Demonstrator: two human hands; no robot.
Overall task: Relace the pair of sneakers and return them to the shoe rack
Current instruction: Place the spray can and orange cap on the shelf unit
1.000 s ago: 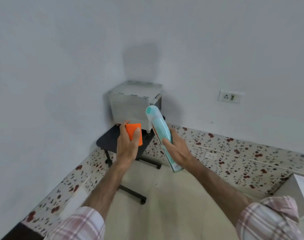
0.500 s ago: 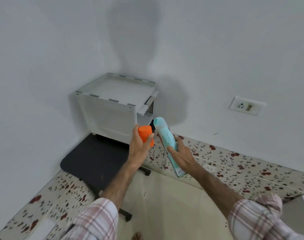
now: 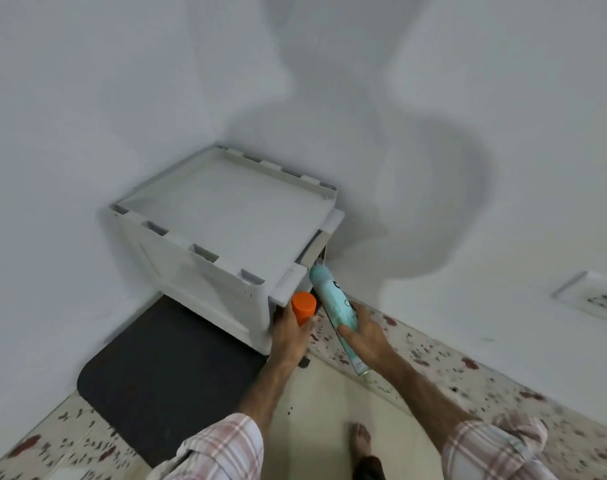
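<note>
No sneakers show in the head view. My left hand (image 3: 290,336) grips a small orange container (image 3: 304,306) by its lower part. My right hand (image 3: 364,336) holds a long teal spray can (image 3: 333,301), tilted with its rounded top toward the upper left. Both objects sit close to the front right corner of a white plastic cabinet (image 3: 222,220) that stands in the corner of the room. The cabinet's flat top is bare and its open side near the can is mostly hidden.
The cabinet rests on a low black table (image 3: 163,372) on the left. White walls meet behind it, with a socket plate (image 3: 593,296) on the right wall. Speckled skirting tile (image 3: 468,368) borders the beige floor; my bare foot (image 3: 361,441) is below.
The view has closed in on the cabinet, which now looks much larger. Both hands have carried the orange container and teal can up to its front right corner.
</note>
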